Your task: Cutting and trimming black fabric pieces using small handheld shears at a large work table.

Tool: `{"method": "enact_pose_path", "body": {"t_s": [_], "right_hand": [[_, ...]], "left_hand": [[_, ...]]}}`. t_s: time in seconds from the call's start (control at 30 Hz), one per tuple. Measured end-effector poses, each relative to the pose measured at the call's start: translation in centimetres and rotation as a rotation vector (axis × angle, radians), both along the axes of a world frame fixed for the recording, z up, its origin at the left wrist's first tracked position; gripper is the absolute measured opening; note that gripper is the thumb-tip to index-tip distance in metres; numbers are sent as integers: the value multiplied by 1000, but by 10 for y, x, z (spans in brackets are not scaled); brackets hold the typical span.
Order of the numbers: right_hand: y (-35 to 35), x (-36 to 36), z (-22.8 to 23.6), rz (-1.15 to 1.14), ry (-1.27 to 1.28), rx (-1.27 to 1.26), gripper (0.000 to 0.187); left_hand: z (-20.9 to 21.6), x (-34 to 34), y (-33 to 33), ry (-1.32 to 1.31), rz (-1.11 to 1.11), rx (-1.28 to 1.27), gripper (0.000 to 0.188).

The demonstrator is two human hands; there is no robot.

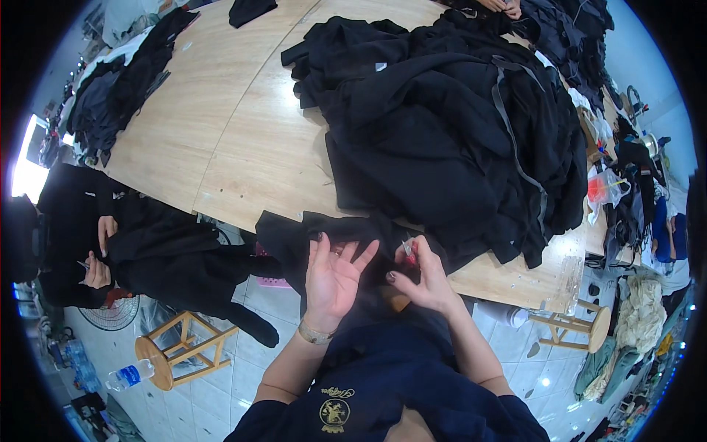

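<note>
My left hand [333, 286] is turned palm up with its fingers spread, holding nothing. It hovers over a black garment [286, 239] that hangs over the near edge of the table. Just to its right, my right hand [429, 281] is closed around small thread snips [409, 255] with red on the handle and a pale metal tip pointing up. Part of the snips is hidden by my fingers. A big heap of black garments [427, 140], with a grey strip trailing across it, lies on the table beyond my hands.
The wooden table [254, 147] spreads out ahead. A co-worker's hands [99, 258] hold black cloth at the left; another person's hands [504, 7] show at the far edge. Wooden stools [163, 353] stand on the tiled floor, a water bottle [129, 376] on the left one.
</note>
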State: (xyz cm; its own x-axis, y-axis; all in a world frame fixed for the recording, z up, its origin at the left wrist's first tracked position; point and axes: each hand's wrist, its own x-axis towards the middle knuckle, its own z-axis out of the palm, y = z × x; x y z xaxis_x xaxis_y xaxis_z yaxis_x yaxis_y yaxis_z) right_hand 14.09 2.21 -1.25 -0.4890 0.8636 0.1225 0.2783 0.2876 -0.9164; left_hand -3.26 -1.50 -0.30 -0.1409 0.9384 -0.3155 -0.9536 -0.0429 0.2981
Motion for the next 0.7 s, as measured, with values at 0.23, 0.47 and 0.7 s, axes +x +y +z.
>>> {"method": "enact_pose_path", "body": {"t_s": [0.23, 0.47, 0.7], "right_hand": [[10, -12, 8, -76, -135, 33, 27], [12, -20, 7, -63, -344, 315, 25], [14, -22, 7, -29, -437, 408, 24]], "left_hand": [[-9, 2, -8, 81, 53, -13, 25], [-9, -1, -9, 86, -13, -27, 27], [-12, -2, -10, 227, -23, -24, 9]]}}
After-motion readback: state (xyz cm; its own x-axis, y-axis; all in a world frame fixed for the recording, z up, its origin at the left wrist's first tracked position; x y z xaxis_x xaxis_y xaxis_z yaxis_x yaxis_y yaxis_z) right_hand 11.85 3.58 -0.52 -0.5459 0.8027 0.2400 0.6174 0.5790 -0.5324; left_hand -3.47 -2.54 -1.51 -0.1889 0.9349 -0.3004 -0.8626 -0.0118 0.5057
